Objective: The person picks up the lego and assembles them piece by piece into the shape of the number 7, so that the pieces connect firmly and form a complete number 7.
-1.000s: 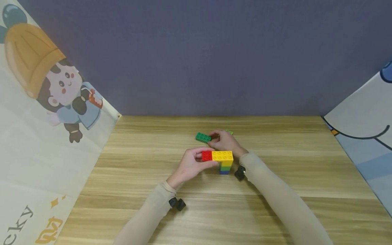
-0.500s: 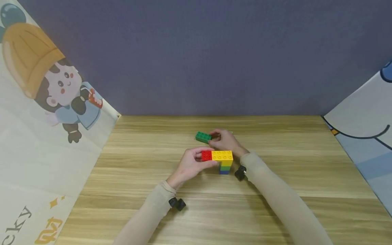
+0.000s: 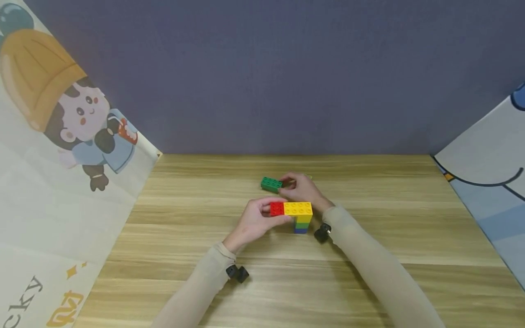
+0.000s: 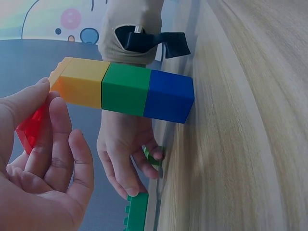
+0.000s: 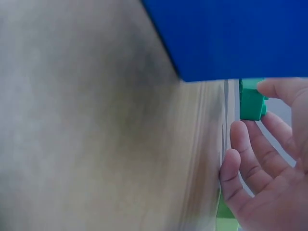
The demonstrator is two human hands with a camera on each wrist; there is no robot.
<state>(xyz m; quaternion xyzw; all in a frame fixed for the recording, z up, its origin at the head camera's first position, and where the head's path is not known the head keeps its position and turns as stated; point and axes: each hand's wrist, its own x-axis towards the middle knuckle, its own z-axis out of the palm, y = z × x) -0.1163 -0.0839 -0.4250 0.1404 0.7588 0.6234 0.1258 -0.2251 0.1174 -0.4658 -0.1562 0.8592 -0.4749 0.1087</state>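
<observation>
My left hand (image 3: 256, 221) pinches the red brick (image 3: 276, 208) at the left end of a toy-brick build, thumb in front and fingers behind. Beside the red one, a long yellow brick (image 3: 298, 208) tops a column of yellow, green (image 4: 126, 89) and blue (image 4: 171, 96) bricks, upright close over the table. Farther back, my right hand (image 3: 301, 187) has its thumb and index finger on the near right end of a dark green brick (image 3: 271, 184), studs up. The other fingers of that hand are spread, in the right wrist view, below the brick (image 5: 251, 101).
A light green brick (image 3: 309, 176) lies behind my right hand, mostly hidden by it. The wooden table (image 3: 205, 191) ends at a dark blue-grey panel (image 3: 262, 82). Printed white panels flank it on the left (image 3: 41, 182) and right (image 3: 484, 150).
The dark green brick has shifted very slightly left with my right hand, which now covers more of the light green brick. My left hand and the build have stayed in place.
</observation>
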